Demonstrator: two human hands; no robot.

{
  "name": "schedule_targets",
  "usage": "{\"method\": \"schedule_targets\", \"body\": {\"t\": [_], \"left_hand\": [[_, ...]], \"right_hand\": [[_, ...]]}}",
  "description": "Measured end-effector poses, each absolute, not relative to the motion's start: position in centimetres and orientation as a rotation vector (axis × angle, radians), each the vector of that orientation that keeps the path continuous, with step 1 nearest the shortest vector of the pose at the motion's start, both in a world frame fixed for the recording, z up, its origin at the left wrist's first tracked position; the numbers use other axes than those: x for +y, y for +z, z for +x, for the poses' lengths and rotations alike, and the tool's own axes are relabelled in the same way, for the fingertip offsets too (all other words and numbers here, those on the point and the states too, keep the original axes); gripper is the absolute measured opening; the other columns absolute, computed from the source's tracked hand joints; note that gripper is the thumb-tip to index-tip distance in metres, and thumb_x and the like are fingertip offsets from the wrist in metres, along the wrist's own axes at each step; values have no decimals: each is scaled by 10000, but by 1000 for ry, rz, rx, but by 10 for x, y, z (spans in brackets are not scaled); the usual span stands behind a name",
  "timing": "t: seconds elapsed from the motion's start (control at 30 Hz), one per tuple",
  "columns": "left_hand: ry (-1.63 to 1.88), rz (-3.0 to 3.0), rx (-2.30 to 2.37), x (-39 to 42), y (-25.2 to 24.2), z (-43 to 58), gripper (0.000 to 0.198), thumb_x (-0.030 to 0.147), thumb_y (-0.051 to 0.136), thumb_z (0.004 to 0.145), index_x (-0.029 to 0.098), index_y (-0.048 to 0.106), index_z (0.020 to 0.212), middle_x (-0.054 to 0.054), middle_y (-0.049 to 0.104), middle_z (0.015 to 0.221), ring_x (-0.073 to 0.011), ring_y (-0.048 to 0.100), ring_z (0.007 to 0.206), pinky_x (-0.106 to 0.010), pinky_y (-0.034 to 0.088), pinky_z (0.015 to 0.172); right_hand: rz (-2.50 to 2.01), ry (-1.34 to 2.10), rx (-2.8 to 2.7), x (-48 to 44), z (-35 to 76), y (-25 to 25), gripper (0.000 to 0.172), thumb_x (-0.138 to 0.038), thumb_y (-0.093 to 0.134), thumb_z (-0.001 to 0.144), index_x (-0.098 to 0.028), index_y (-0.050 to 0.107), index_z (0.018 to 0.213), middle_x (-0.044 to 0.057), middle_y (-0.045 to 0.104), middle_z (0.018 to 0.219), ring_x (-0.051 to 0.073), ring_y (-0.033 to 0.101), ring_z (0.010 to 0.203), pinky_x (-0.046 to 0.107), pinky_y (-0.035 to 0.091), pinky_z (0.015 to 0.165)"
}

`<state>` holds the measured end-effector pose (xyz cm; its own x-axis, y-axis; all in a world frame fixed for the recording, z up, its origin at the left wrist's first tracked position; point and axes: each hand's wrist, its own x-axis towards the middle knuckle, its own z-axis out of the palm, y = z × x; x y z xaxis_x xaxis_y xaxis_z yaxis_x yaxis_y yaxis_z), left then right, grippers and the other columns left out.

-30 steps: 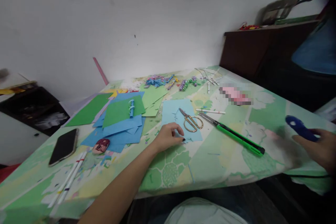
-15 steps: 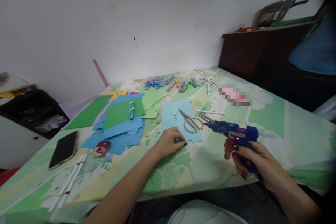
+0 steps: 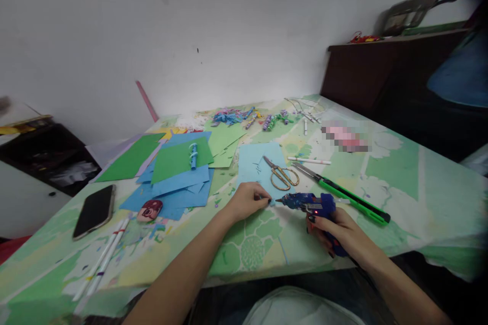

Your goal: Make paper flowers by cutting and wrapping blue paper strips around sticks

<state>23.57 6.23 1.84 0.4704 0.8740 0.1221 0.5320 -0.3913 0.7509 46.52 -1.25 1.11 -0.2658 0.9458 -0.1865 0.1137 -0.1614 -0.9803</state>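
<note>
R hand [image 3: 338, 227]: fingers wrapped round the grip of the blue glue gun [image 3: 312, 204], approx 3 o'clock of the L hand [image 3: 247, 202], nozzle [image 3: 282, 200] toward 9, tip just beside L fingertips. L fingers bunched by the near edge of the lt-blue paper [image 3: 249, 160]; can't tell what, if anything, they pinch.

Handling (my guess): gun = hard plastic, stiff, fairly light, not slippery at the grip. Red light [image 3: 316, 212] is lit, so prob. on & nozzle hot: hold by grip only, keep fingers off front end. Paper = thin, v. light, creases easily; take by an edge. Scissors [image 3: 276, 168] lie partly on it, approx 2 o'clock of L hand, best taken by the loops. Cutter [image 3: 348, 196] on the surface [image 3: 438, 203]: blade end approx 11 o'clock of gun, so grab tail end, approx 3.
</note>
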Motion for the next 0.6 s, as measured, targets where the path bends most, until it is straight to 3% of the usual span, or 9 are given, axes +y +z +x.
{"method": "schedule_targets", "body": {"t": [0.6], "left_hand": [[765, 2049, 1171, 66, 14, 236, 159, 118, 569, 633, 160, 708, 698, -21, 585, 653, -99, 507, 563, -205, 405, 557]], "right_hand": [[-1424, 1448, -1504, -12, 456, 8, 335, -443, 485, 776, -166, 502, 589, -45, 434, 365, 99, 438, 318, 203, 335, 332]]}}
